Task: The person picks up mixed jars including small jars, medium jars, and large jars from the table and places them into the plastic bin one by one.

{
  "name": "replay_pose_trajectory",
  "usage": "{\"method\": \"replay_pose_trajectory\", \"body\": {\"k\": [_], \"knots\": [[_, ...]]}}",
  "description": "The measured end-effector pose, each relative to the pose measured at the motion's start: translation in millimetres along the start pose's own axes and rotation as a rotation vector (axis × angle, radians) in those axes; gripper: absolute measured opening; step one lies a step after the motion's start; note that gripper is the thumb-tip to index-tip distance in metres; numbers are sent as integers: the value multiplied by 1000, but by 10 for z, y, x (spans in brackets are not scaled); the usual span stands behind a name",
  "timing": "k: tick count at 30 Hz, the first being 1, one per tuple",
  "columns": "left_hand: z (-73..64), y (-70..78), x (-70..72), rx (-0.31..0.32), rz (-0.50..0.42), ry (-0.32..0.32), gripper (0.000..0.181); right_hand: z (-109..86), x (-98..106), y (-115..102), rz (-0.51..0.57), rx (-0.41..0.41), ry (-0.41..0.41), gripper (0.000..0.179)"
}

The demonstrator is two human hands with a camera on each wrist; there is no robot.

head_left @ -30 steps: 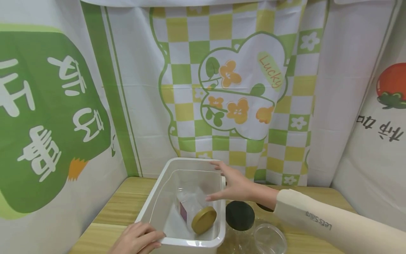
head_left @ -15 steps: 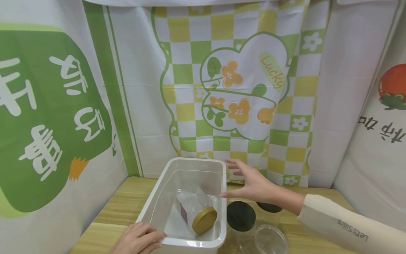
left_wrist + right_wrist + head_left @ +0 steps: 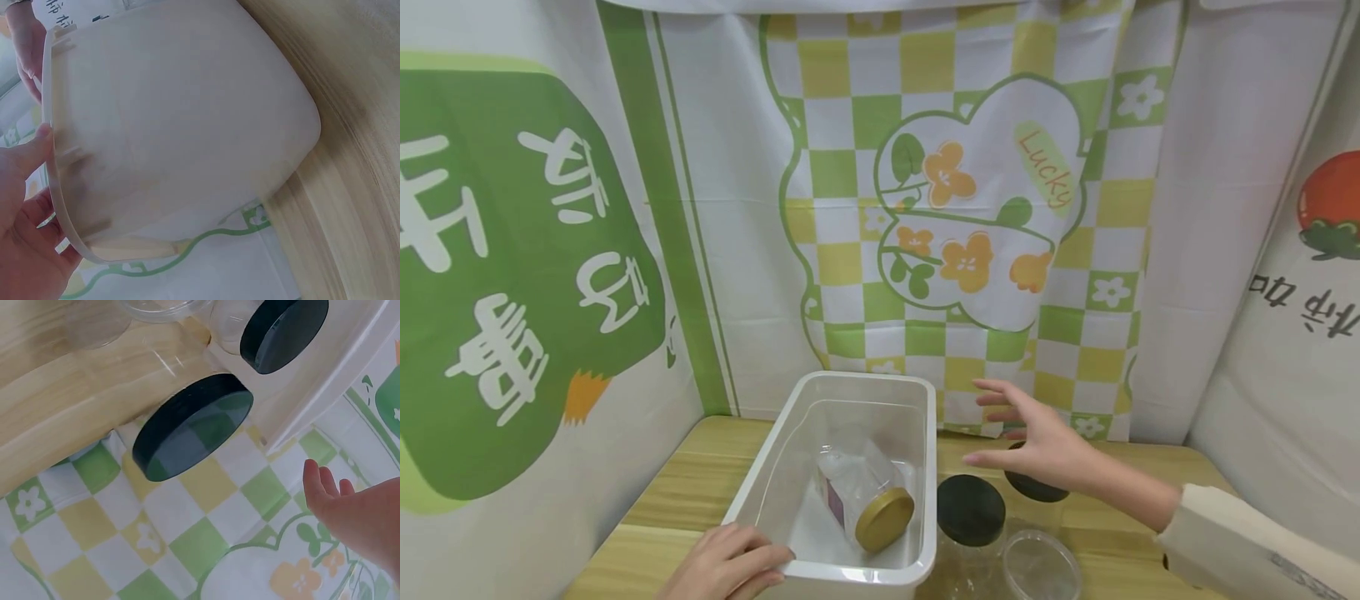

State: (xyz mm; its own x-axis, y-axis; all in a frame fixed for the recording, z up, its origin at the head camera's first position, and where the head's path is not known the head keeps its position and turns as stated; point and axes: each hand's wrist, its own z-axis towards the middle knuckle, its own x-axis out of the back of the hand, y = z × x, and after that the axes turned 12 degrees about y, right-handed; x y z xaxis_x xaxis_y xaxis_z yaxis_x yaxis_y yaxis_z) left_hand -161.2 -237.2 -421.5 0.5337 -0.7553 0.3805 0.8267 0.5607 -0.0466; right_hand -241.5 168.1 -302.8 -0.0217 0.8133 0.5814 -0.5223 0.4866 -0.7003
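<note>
A white plastic bin (image 3: 760,483) stands on the table, and my left hand (image 3: 726,562) grips its near-left corner. The left wrist view shows the thumb and fingers of that hand (image 3: 34,219) hooked round the rim. Inside the bin a clear jar with a gold lid (image 3: 883,521) lies tipped on its side. My right hand (image 3: 1037,437) is right of the bin, fingers spread and holding nothing, over a jar with a black lid (image 3: 1037,486). Nearer me stands another black-lidded clear jar (image 3: 970,510), close beside the bin's right wall.
A round clear container (image 3: 1041,567) stands right of the nearer black-lidded jar. The wood table (image 3: 677,492) ends at a checkered curtain (image 3: 925,333) behind, with a white and green printed cloth (image 3: 535,250) at the left and a tomato-printed cloth (image 3: 1300,350) at the right.
My right hand has moved from above the bin's interior to the right, past its rim, over the far black-lidded jar. The left hand and the gold-lidded jar have stayed in place.
</note>
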Motion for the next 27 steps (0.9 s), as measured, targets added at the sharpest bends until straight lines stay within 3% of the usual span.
{"method": "replay_pose_trajectory", "body": {"k": [15,27], "knots": [[-6,-48,-21,-66,-30,36,32,-155,82,244,-7,-9,90,84],[-8,-49,-23,-71,-28,42,32,-269,79,416,-50,13,151,84]]}}
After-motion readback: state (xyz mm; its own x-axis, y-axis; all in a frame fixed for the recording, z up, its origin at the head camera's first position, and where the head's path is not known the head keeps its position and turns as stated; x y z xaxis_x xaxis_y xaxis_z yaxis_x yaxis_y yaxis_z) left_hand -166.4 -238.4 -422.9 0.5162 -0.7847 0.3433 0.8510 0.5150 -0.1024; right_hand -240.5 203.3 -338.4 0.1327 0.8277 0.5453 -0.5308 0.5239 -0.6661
